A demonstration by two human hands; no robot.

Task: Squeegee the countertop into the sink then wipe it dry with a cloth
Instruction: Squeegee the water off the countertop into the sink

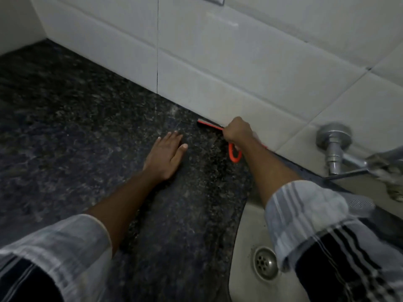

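Observation:
An orange squeegee with a black blade lies along the foot of the tiled wall, and my right hand is shut on its handle; the orange loop end sticks out below my wrist. The blade end rests on the dark speckled granite countertop. My left hand lies flat on the countertop, fingers apart, a little left of the squeegee. The steel sink with its round drain sits at the lower right. No cloth for wiping shows clearly.
White wall tiles run along the back of the counter. A chrome tap juts from the wall above the sink at the right, with something blurred hanging by it. My striped sleeves fill the lower corners.

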